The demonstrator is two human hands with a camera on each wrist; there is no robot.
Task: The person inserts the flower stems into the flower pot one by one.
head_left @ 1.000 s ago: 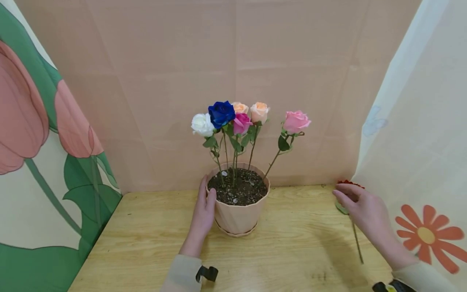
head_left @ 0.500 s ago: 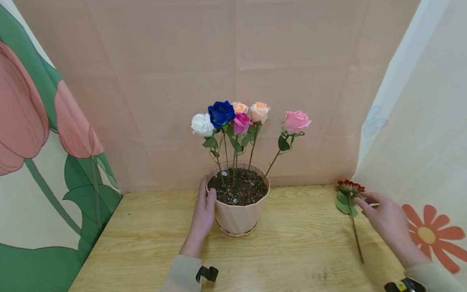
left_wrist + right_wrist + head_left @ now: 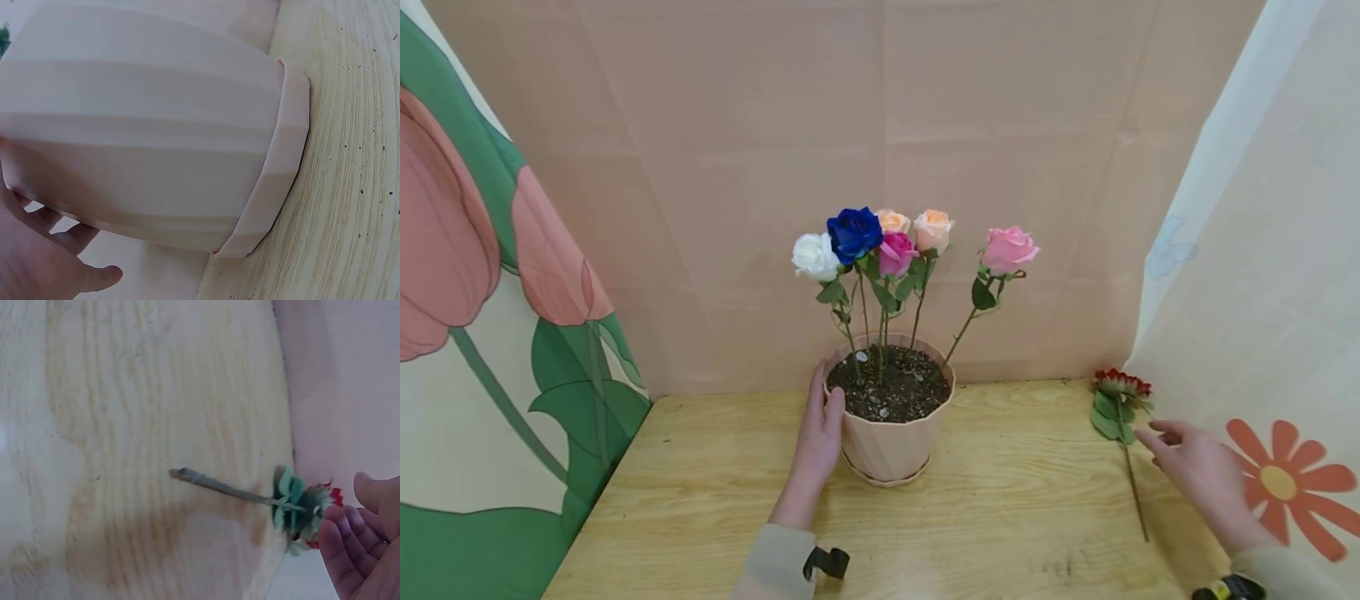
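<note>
My left hand (image 3: 820,433) rests against the left side of a pale pink flowerpot (image 3: 891,450), with its thumb near the rim. In the left wrist view, the fingers lie along the wall of the pot (image 3: 144,131). Dark soil (image 3: 898,387) fills it, and several roses stand in it: white (image 3: 816,256), blue (image 3: 855,235), magenta (image 3: 897,253), peach (image 3: 933,231) and a pink rose (image 3: 1010,250) leaning right. A red flower (image 3: 1122,385) with green leaves lies on the table at the right. Just beside its stem, my right hand (image 3: 1202,471) hovers, loosely bent and holding nothing.
The wooden table (image 3: 700,492) meets a plain pinkish backdrop (image 3: 737,167) behind the pot. A tulip-print cloth (image 3: 550,400) borders the left side. On the right hangs a pale cloth (image 3: 1285,333) with an orange flower print.
My right hand has drawn back from over the red flower's head, to the right and downward. The red flower is uncovered and lies where it was. My left hand stays on the pot.
</note>
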